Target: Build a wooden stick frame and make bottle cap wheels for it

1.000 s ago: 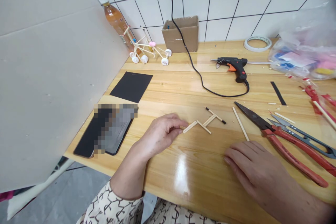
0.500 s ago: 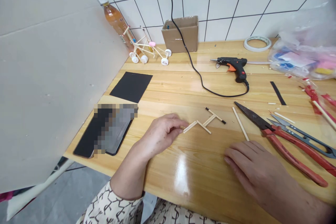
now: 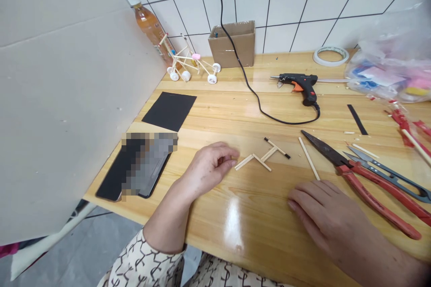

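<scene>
My left hand (image 3: 207, 168) hovers just left of a zigzag frame of thin wooden sticks (image 3: 261, 158). Its thumb and curled fingers are parted, and I see nothing between them; the fingertips are a little blurred. The frame lies flat, with one crossbar tipped in black at both ends. Palm down, my right hand (image 3: 325, 215) rests on the wooden table (image 3: 266, 210), fingers side by side. Just beyond its knuckles lies a loose wooden stick (image 3: 309, 158), whose near end reaches the hand. Red-handled pliers (image 3: 353, 175) lie to the right of that stick.
Metal snips (image 3: 392, 172) lie beyond the pliers. Farther back are a black glue gun (image 3: 299, 84) with its cord, a tape roll (image 3: 330, 56) and a cardboard box (image 3: 232, 47). A stick-built wheeled model (image 3: 191, 60), black sheet (image 3: 169, 111) and phone (image 3: 114, 175) occupy the left.
My left thumb and fingers have parted and drawn slightly off the left end of the stick frame. The frame and my right hand look unmoved.
</scene>
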The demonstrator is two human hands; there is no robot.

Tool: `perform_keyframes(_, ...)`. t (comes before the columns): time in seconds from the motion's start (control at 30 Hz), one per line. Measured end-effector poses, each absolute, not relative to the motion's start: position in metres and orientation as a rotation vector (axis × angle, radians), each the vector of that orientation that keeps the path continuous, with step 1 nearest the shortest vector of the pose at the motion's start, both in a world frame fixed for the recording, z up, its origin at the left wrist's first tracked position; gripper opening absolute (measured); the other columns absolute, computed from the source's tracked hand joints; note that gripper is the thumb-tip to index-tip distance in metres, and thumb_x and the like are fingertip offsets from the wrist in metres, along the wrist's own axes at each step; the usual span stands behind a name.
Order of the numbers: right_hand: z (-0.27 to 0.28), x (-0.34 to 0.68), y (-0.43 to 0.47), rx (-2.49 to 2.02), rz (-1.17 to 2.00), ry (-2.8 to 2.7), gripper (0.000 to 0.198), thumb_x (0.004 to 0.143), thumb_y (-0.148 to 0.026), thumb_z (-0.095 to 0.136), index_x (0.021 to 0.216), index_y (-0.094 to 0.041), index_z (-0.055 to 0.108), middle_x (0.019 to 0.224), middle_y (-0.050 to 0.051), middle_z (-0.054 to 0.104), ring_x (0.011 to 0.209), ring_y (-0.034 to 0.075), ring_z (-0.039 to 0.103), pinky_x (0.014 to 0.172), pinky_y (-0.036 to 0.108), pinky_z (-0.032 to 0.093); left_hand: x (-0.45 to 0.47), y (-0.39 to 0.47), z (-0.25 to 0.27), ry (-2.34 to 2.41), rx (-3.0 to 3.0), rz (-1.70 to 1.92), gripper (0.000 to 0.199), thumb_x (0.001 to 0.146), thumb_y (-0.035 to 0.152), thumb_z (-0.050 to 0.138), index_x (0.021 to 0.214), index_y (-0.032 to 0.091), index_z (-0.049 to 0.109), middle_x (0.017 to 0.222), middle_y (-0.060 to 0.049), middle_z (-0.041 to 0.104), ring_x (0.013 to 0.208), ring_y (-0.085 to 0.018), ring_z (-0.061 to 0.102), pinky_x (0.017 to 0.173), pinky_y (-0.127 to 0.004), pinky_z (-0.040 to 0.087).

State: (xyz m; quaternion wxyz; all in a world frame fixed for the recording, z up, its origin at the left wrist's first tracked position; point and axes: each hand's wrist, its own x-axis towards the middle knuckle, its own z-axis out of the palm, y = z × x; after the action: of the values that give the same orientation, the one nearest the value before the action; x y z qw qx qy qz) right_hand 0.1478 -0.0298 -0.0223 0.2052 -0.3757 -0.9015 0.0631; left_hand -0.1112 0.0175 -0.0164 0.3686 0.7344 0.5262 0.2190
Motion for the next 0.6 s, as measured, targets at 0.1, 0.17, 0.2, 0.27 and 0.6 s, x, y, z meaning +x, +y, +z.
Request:
perform_keyframes(0.1, -0.023, 0.1475, -0.0301, -1.048, 0.164, -2.513, 0.03, 0.087, -0.01, 0.038, 0.071, -0.015, 0.062, 0.07, 0.008, 0.06, 0.068, 0.02, 0.053, 0.062, 0.032, 0.036, -0.1085, 0.0189, -0.0181, 1.387, 1.904, 0.532, 0.012, 0.081, 0.016, 0.054, 0.085, 0.017, 0.065, 0.081, -0.003, 0.06, 0.071, -0.013, 0.055, 0.065, -0.024, 0.045)
perform_keyframes(0.17, -0.0231, 0.1472, -0.0301, -1.044, 0.159, -2.513, 0.031, 0.088, -0.01, 0.037, 0.07, -0.015, 0.062, 0.069, 0.008, 0.06, 0.067, 0.019, 0.053, 0.062, 0.032, 0.036, -0.107, 0.0197, -0.02, 1.406, 1.903, 0.524, 0.01, 0.08, 0.017, 0.055, 0.083, 0.018, 0.065, 0.076, -0.001, 0.058, 0.066, -0.011, 0.053, 0.061, -0.023, 0.043)
perform_keyframes(0.2, -0.023, 0.147, -0.0301, -1.042, 0.161, -2.512, 0.031, 0.088, -0.01, 0.037, 0.069, -0.015, 0.062, 0.069, 0.008, 0.06, 0.067, 0.019, 0.053, 0.062, 0.032, 0.036, -0.1064, 0.0199, -0.0211, 1.416, 1.899, 0.527, 0.01, 0.079, 0.017, 0.056, 0.083, 0.018, 0.064, 0.075, 0.0, 0.058, 0.065, -0.011, 0.052, 0.059, -0.022, 0.042)
perform_keyframes(0.27, -0.0223, 0.1466, -0.0299, -1.042, 0.168, -2.512, 0.031, 0.088, -0.009, 0.037, 0.07, -0.015, 0.062, 0.069, 0.008, 0.06, 0.067, 0.019, 0.053, 0.062, 0.032, 0.036, -0.1057, 0.0204, -0.0227, 1.433, 1.887, 0.532, 0.009, 0.078, 0.018, 0.057, 0.083, 0.018, 0.064, 0.073, 0.0, 0.057, 0.064, -0.011, 0.052, 0.057, -0.022, 0.041)
perform_keyframes(0.6, -0.0229, 0.1468, -0.0294, -1.035, 0.169, -2.5, 0.03, 0.088, -0.009, 0.037, 0.072, -0.014, 0.062, 0.07, 0.008, 0.06, 0.068, 0.02, 0.053, 0.062, 0.032, 0.036, -0.1032, 0.0218, -0.0227, 1.491, 1.893, 0.512, 0.006, 0.076, 0.02, 0.059, 0.079, 0.018, 0.064, 0.068, 0.002, 0.055, 0.061, -0.01, 0.05, 0.054, -0.021, 0.038)
